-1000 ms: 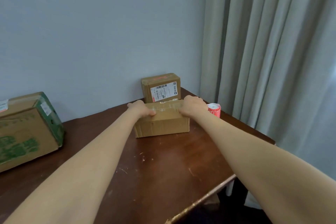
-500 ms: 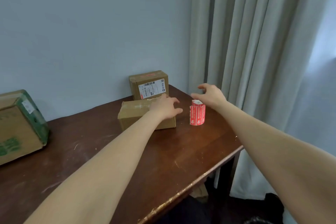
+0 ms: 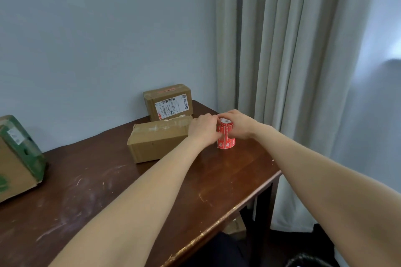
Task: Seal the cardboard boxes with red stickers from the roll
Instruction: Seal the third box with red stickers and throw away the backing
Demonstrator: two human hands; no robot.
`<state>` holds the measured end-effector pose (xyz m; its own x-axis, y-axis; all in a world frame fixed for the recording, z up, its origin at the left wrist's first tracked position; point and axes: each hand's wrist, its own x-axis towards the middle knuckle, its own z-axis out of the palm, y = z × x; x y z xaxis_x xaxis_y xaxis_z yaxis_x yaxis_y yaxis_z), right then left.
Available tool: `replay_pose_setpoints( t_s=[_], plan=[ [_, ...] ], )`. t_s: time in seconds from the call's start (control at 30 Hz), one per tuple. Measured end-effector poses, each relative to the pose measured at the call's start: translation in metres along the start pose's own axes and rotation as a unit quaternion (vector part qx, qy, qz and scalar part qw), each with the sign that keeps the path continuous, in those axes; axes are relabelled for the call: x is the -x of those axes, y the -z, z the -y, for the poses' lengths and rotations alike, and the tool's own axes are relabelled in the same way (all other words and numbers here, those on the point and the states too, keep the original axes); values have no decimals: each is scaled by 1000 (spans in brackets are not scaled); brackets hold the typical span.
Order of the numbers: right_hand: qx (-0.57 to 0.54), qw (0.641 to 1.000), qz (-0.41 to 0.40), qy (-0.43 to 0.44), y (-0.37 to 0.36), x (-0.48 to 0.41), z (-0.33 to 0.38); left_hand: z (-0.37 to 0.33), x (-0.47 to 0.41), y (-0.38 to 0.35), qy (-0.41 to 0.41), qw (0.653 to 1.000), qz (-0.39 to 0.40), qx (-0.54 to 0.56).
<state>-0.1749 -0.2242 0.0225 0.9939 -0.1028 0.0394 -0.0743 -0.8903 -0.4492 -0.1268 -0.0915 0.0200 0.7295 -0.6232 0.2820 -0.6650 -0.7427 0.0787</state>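
A roll of red stickers (image 3: pixel 226 142) stands upright on the wooden table (image 3: pixel 173 191) near its right end. My right hand (image 3: pixel 238 125) grips the roll's upper part from the right. My left hand (image 3: pixel 202 131) curls against the roll from the left, its fingertips on the red surface. Left of the roll lies a long plain cardboard box (image 3: pixel 157 141) with clear tape on top. Behind it, against the wall, stands a smaller cardboard box (image 3: pixel 168 102) with a white shipping label and a red strip on its top.
A large cardboard box with green print (image 3: pixel 17 158) sits at the table's left. Grey curtains (image 3: pixel 293 71) hang just right of the table. The table's front edge runs diagonally at lower right, with dark floor below.
Both hands left the long box. The right hand reached the sticker roll first, then the left joined; both now hold the roll. The view swung right.
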Motion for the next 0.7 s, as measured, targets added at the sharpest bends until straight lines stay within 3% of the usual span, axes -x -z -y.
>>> replay_pose_setpoints(
  t_s=[0.17, 0.7],
  plan=[
    [64, 998, -3, -3, 2, -4, -2, 3, -3, -2, 10, 1000, -25, 0],
    [119, 993, -13, -18, 8, -8, 6, 15, -5, 1, 88, 996, 8, 28]
  ],
)
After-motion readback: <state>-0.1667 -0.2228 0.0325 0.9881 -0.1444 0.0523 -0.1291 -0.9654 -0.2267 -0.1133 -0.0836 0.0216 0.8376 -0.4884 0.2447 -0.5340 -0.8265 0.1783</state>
